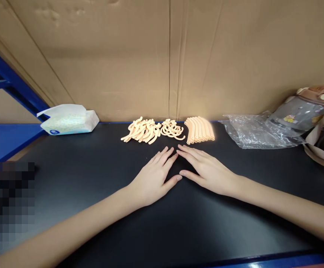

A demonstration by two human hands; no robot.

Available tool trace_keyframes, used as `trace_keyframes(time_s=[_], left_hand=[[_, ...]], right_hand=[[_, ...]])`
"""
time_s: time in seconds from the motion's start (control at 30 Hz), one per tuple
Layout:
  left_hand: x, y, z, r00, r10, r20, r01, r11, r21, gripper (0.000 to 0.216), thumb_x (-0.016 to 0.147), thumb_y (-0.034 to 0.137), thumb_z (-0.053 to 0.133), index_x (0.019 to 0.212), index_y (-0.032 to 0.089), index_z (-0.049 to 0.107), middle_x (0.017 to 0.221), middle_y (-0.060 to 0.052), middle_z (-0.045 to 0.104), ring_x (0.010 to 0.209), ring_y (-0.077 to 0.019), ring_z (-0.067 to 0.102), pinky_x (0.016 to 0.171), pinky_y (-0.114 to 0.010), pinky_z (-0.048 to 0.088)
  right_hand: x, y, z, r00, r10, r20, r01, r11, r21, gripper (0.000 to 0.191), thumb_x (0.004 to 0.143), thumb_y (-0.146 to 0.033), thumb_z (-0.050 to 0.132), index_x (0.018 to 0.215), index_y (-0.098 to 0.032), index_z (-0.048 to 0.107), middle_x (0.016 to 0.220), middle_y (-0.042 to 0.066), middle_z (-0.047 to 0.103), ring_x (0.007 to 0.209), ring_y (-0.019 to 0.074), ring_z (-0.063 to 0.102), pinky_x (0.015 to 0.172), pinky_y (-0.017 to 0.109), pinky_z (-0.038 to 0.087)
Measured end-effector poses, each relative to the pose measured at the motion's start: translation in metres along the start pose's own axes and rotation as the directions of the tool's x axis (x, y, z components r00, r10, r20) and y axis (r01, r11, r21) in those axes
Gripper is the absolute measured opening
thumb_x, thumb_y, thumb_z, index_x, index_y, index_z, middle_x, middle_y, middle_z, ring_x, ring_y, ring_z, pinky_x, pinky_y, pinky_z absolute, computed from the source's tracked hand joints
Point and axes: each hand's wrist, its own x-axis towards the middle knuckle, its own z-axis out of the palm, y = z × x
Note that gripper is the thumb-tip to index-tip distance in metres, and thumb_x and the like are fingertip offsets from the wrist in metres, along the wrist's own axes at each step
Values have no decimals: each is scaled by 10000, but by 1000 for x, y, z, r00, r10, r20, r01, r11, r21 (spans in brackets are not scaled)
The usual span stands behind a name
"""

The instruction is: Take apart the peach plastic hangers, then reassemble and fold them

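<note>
My left hand point(153, 176) lies flat, palm down, on the black table, its fingers stretched out and nothing held. Opposite it my right hand point(208, 169) rests the same way, fingers extended, with the two hands' fingertips close together or touching. Just beyond the fingertips are three groups of pale peach pieces. On the left is a loose pile of short curved pieces point(141, 130). A smaller heap of thin curved strips point(171, 129) sits in the middle. To the right, several longer curved tubes point(199, 130) lie side by side in a neat row.
A soft pack of tissues point(72, 121) stands at the back left, near a blue metal frame point(13, 91). At the right lie a clear plastic bag point(258, 132) and a see-through bottle with a brown lid and strap point(298, 113). Cardboard point(122, 56) walls the back of the table point(162, 230).
</note>
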Motion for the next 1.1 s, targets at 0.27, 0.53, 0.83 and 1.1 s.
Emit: trace_keyframes(time_s=[0.27,0.53,0.83,1.1], left_hand=[[-2,-9,-6,998,51,31,-52,999,13,639,982,519,310,1475,113,329,1559,-141,280,1459,-256,220,1188,-461,234],[-4,-10,-3,999,51,15,-51,998,27,648,981,518,319,1483,109,318,1556,-137,280,1456,-265,225,1187,-479,233],[-3,-10,-3,998,30,61,-33,998,50,669,987,522,285,1501,94,269,1578,-117,223,1473,-242,172,1201,-456,181],[-4,-16,-9,996,56,76,-59,997,45,669,974,548,328,1501,138,288,1581,-95,226,1464,-250,211,1191,-453,222]], right_hand=[[-4,9,5,999,18,50,-23,995,98,657,962,-532,381,1450,-94,406,1511,183,350,1404,299,332,1121,533,339],[-11,13,2,997,-6,75,0,997,81,630,971,-523,371,1476,-147,369,1538,135,313,1426,276,288,1145,520,301],[-11,14,3,997,-36,62,36,999,-7,622,983,-491,357,1444,-78,410,1518,173,342,1406,290,333,1137,507,324],[-11,14,3,995,-46,84,51,997,-57,633,993,-484,328,1449,-51,394,1524,181,331,1406,292,332,1142,482,323]])
